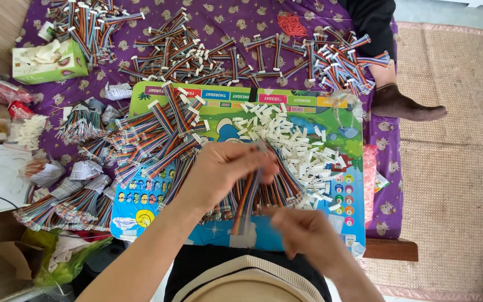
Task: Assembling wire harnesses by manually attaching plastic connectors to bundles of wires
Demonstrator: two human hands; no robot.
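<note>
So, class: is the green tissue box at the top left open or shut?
Open. The green tissue box lies on the purple cloth with pale tissue bulging out of its top slot.

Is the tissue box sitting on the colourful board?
No, the tissue box lies on the purple cloth at the upper left, apart from the board.
</note>
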